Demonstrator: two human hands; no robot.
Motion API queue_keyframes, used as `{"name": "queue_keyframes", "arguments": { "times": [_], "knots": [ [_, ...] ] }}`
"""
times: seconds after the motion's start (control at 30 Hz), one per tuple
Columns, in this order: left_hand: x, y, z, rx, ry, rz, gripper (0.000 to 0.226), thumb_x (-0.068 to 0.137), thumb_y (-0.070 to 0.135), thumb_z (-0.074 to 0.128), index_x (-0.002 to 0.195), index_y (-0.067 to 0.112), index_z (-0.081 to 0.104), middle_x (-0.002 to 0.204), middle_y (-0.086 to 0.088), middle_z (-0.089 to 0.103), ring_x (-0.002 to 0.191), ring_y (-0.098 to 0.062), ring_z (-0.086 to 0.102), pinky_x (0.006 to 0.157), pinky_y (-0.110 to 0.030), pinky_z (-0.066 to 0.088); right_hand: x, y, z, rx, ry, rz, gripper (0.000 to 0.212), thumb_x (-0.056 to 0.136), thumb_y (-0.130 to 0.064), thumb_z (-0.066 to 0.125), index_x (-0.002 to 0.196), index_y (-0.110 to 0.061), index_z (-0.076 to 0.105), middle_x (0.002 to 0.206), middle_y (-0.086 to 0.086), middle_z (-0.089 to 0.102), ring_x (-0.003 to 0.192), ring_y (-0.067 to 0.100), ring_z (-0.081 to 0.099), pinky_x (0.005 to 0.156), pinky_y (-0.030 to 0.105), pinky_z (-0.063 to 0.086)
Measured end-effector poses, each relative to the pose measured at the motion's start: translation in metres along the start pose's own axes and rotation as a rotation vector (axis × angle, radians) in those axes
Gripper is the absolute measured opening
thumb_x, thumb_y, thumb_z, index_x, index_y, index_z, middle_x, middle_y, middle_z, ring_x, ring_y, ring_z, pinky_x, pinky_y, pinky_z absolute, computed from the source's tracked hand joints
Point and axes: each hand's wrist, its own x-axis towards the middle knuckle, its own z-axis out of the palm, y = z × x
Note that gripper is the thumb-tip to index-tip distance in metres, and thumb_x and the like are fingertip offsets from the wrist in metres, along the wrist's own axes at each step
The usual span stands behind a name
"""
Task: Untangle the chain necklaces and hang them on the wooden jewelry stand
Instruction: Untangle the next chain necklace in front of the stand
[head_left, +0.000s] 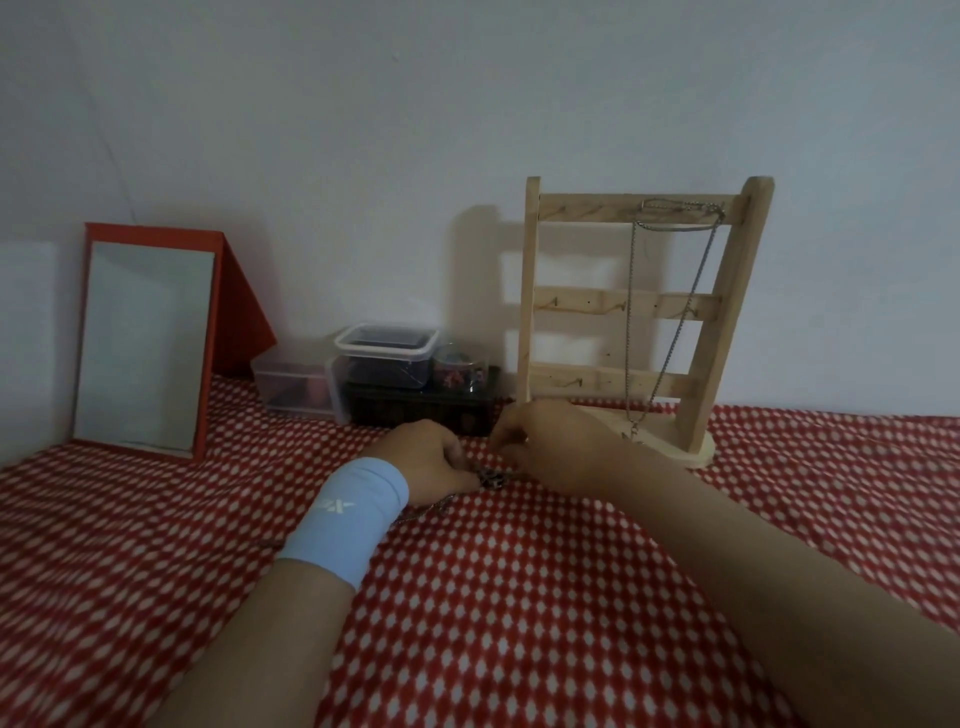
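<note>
Chains (491, 478) lie knotted near the far edge of the red cloth (519, 597), between the hands: left hand (426, 457) pinches them, right hand (550, 441) curled beside, grip unclear. Stand (528, 291), bearing one hung chain (630, 322), rises just behind the right hand, the nearer

**Working hand to hand, low and close**

Reaching forward with both forearms, converging until nearly touching. On the left hand (426, 457): knuckles up, fingers curled down, pinching at a small chain tangle (491, 479), with a pale blue wristband (345, 517) around the wrist. On the right hand (545, 441): back upward, fingers curled inward toward the left, grip hidden.
</note>
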Motion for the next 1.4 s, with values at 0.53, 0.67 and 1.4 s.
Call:
{"name": "queue_keyframes", "arguments": {
  "times": [0.53,0.67,1.4],
  "knots": [
    [0.001,0.002,-0.001,-0.186,-0.031,0.094,0.011,0.088,0.027,0.063,0.079,0.027,0.069,0.081,0.008,0.067,0.082,-0.011,0.063,0.079,-0.027,0.049,0.017,0.013,0.017,0.179,0.012,-0.054,0.019,0.099,-0.039,0.061,0.105,-0.024,0.07,0.096,-0.014,0.062,0.085,-0.001,0.057,0.072,0.013,0.044],
    [-0.001,0.008,0.0,-0.386,0.092,0.173,0.012,0.088,0.022,0.068,0.087,0.014,0.077,0.081,-0.002,0.076,0.075,-0.013,0.07,0.083,-0.033,0.056,0.013,0.017,0.011,0.487,0.033,-0.003,0.017,0.103,-0.033,0.055,0.092,-0.026,0.066,0.085,-0.01,0.066,0.077,0.006,0.061,0.077,0.027,0.052],
    [-0.004,0.013,-0.016,-0.335,0.019,-0.121,0.023,0.087,0.024,0.058,0.081,0.009,0.074,0.084,-0.005,0.073,0.075,-0.02,0.064,0.082,-0.03,0.051,0.009,0.013,0.004,1.237,0.069,0.096,0.032,0.108,-0.027,0.043,0.1,-0.004,0.064,0.091,0.008,0.072,0.09,0.023,0.067,0.086,0.038,0.055]
  ]
}}
